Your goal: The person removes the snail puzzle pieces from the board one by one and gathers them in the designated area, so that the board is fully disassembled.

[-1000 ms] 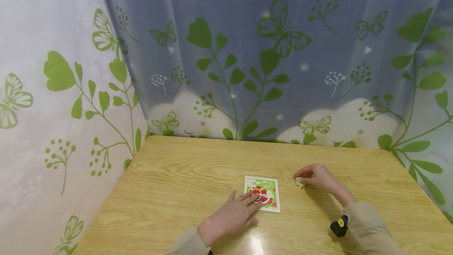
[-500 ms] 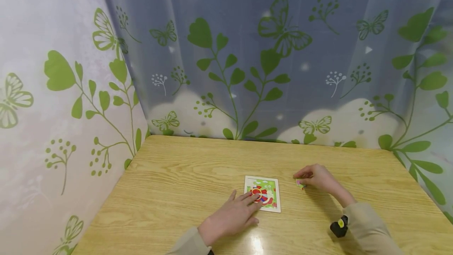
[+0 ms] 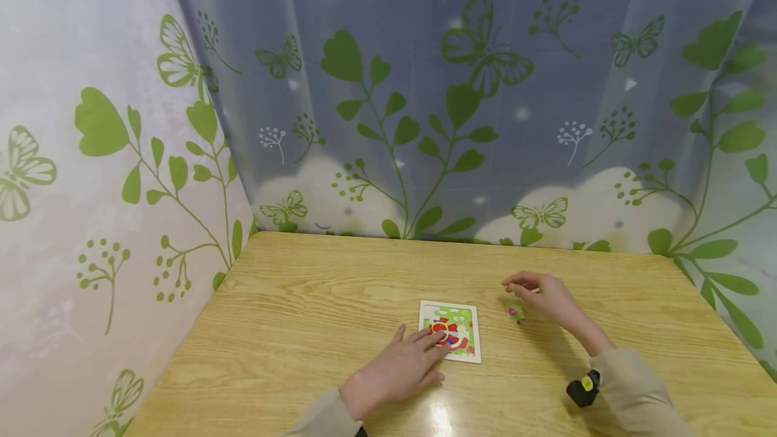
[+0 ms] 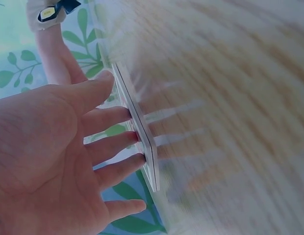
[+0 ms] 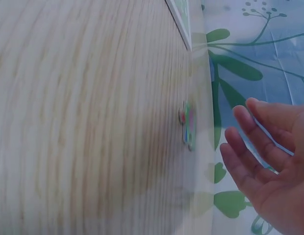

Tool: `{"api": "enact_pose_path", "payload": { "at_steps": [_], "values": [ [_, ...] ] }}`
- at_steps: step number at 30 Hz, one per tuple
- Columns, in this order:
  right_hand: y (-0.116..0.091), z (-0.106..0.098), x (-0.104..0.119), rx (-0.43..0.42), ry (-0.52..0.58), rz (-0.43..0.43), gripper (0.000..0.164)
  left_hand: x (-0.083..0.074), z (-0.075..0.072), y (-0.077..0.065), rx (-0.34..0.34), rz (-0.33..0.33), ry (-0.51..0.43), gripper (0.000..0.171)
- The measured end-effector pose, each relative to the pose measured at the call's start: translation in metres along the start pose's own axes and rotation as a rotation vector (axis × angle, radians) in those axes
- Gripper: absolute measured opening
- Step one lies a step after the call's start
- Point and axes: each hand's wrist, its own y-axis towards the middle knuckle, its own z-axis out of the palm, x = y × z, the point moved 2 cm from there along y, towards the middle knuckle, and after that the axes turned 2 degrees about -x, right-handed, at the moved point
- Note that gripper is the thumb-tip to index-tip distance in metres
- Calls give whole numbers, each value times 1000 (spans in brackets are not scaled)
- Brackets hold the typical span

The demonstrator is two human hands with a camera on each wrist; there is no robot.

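My left hand (image 3: 397, 369) lies with straight fingers over the lower left of a picture puzzle (image 3: 463, 319), a square board with a white frame and a green and red picture. In the left wrist view, fingertips rest right at the face of the thin board (image 4: 151, 161). Just below my right hand (image 3: 551, 299), small green, pink and blue puzzle pieces (image 3: 515, 314) lie close together on the table, to the right of the board. The right hand hovers above them, fingers relaxed and holding nothing; the right wrist view shows a gap between fingertips and pieces (image 5: 190, 125).
Both things lie on a wood-grain table (image 3: 303, 302). A curtain (image 3: 388, 120) with green leaves and butterflies hangs behind the table's far edge, and a similar pale one (image 3: 115, 221) hangs on the left. A black band with a yellow mark (image 3: 584, 388) is on the right wrist.
My right hand has let go of the puzzle pieces and risen slightly, leaving them on the table. The left hand stays on the board.
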Motion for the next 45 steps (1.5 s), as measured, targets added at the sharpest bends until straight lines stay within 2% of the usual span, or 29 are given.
{"api": "enact_pose_path", "payload": {
  "at_steps": [8, 20, 25, 38, 45],
  "values": [
    [4, 5, 12, -30, 26, -53, 25, 2, -1, 0, -17, 4, -18, 54],
    [14, 26, 35, 0, 70, -97, 26, 0, -2, 4, -45, 22, 7, 55],
    [20, 40, 46, 34, 82, -141, 24, -5, -4, 10, -11, 35, -2, 56],
    [36, 73, 67, 181, 11, -246, 16, -12, 2, 16, 47, 11, 48, 61],
    [37, 83, 71, 229, -110, -316, 14, -13, 3, 17, 49, 14, 59, 63]
  ]
}}
